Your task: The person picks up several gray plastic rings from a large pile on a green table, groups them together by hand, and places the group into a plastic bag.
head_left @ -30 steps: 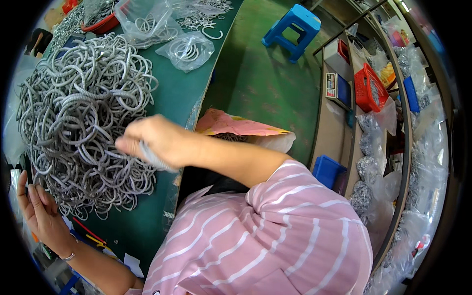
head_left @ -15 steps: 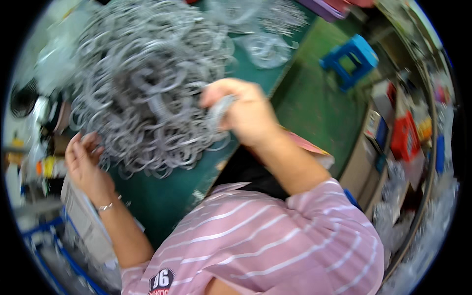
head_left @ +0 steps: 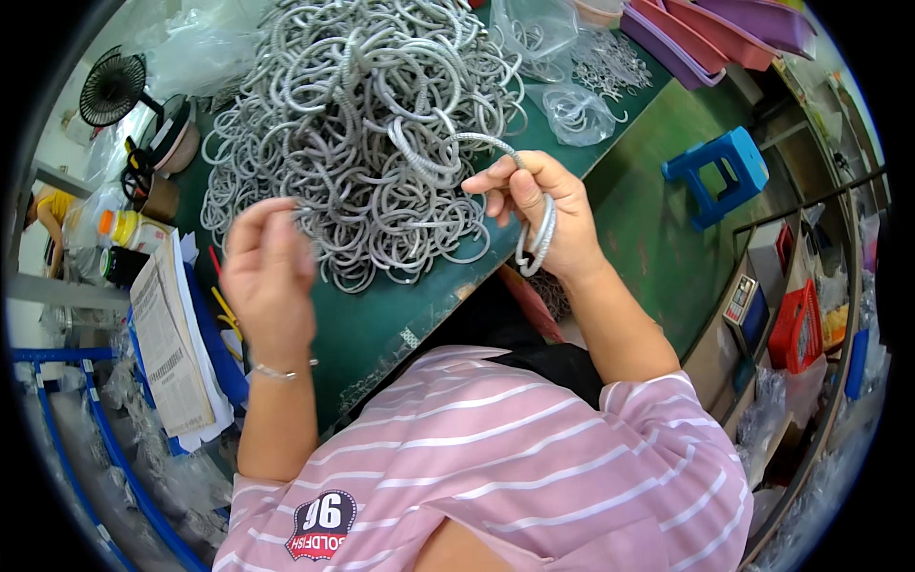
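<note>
A large heap of grey ribbed rings (head_left: 353,181), which look like bent flexible tube, covers much of the green table (head_left: 357,353). My right hand (head_left: 548,205), at the heap's right side, is closed on several grey ribbed rings (head_left: 543,238). One piece (head_left: 488,140) arches up from between its thumb and fingers toward the heap; others hang against the palm. My left hand (head_left: 272,276), with a bracelet at the wrist, hovers by the heap's lower left edge. Its fingers are bent and smeared by motion, so whether they hold anything is unclear.
Clear plastic bags (head_left: 577,112) and small metal-looking pieces (head_left: 610,65) lie at the table's far right. A stack of papers (head_left: 172,334) stands at the left, near a black fan (head_left: 112,86). Beyond the table's right edge are a blue stool (head_left: 720,176) and cluttered shelves.
My left hand has lifted and come inward toward the heap. My right hand has turned, still gripping grey rings, and its fingers now show. The view has shifted too.
</note>
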The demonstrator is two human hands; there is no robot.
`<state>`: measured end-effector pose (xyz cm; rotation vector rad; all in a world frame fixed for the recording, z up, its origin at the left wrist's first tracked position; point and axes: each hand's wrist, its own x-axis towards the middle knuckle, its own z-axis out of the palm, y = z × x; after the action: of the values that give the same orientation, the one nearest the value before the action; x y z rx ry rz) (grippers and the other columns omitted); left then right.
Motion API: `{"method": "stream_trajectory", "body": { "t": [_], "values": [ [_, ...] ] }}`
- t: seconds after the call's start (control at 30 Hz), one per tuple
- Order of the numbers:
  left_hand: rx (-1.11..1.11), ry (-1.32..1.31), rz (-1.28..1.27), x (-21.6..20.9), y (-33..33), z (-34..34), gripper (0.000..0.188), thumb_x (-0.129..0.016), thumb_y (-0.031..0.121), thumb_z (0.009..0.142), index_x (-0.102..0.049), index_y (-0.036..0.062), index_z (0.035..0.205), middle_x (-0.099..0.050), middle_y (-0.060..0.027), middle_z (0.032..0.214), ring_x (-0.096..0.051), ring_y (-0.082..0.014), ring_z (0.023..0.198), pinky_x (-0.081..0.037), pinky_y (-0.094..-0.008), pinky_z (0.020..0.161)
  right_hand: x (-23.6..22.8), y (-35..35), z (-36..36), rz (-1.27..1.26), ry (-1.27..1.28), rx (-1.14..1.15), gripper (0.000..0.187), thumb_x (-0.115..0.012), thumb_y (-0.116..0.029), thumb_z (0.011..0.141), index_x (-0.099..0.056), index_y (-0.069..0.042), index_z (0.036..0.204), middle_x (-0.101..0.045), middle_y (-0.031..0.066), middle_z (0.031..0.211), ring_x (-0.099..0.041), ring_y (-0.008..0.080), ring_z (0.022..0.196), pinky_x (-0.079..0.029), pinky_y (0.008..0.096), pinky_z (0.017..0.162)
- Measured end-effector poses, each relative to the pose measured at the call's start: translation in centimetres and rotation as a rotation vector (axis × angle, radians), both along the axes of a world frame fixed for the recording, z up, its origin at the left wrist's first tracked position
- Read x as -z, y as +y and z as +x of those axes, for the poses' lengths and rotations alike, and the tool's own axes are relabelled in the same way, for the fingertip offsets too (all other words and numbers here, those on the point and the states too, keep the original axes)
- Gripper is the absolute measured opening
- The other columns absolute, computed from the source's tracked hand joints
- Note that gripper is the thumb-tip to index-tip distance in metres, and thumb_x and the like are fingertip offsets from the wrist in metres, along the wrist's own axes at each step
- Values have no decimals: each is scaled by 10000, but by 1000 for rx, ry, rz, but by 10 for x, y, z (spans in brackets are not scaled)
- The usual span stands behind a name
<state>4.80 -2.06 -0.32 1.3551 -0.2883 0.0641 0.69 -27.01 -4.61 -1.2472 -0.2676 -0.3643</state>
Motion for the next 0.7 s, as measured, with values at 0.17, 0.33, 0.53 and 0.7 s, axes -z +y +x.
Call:
{"method": "stream_trajectory", "body": {
  "t": [0.17,0.33,0.53,0.7],
  "values": [
    [267,272,136,4,-51,-13,283,-590,207,915,-543,-11,1090,-516,23,659,-422,-27,544,-305,-177,462,-10,34,1,182,-87,6,88,-591,-111,906,-544,-45,874,-617,106,1057,-551,77,765,-488,230,680],
    [187,210,75,-4,-78,-2,244,-575,241,923,-571,17,1018,-472,45,615,-330,-7,451,-224,-170,396,8,36,19,-344,-248,443,251,-729,-129,799,-501,-45,736,-542,72,1042,-473,74,706,-390,205,589],
    [-54,-290,37,-80,-60,22,155,-567,158,884,-547,90,745,-362,65,527,-312,-40,425,-219,-202,393,-24,31,5,-69,-19,292,216,-549,-220,943,-600,-27,861,-594,-10,765,-439,18,600,-361,181,521],
    [63,-121,51,-130,-21,31,193,-559,210,881,-522,80,743,-340,63,588,-247,-38,475,-198,-207,418,-19,-47,-50,-356,105,413,272,-489,-259,970,-614,-19,941,-644,42,719,-482,49,600,-384,208,558]
  ]
}}
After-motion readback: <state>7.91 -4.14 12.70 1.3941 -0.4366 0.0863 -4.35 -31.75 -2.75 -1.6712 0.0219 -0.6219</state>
